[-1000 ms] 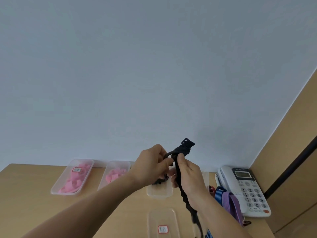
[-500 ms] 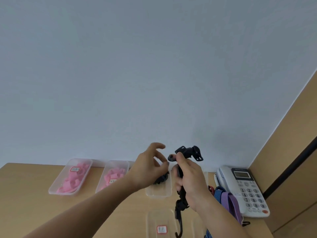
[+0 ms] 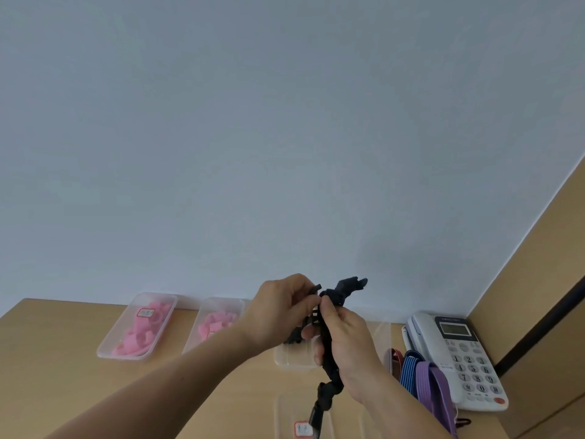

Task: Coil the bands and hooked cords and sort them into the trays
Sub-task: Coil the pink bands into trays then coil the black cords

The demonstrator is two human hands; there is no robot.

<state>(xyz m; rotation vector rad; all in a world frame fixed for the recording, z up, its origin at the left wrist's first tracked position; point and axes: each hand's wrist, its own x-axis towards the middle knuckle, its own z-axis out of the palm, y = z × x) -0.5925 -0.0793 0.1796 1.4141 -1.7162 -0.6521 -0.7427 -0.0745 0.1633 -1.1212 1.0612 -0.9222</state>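
A black hooked cord (image 3: 329, 359) hangs bunched between both hands above the desk. My right hand (image 3: 345, 340) grips its middle, and its lower end dangles over a clear labelled tray (image 3: 285, 416) at the front. My left hand (image 3: 281, 308) pinches the cord's top end, next to the black hook (image 3: 351, 285) that sticks up to the right. Behind the hands a clear tray (image 3: 291, 359) holds dark cords, mostly hidden. Two trays at the back left, one (image 3: 139, 327) and the other (image 3: 215, 324), hold pink coiled bands.
Purple, blue-striped and red bands (image 3: 421, 375) lie in a pile to the right of my right forearm. A white desk phone (image 3: 456, 356) stands at the back right by a wooden panel (image 3: 531, 296). The wooden desk (image 3: 47, 359) meets a pale wall.
My left hand has closed back onto the cord's top end after opening away from it. The hook end now points right, and the hands have drawn together.
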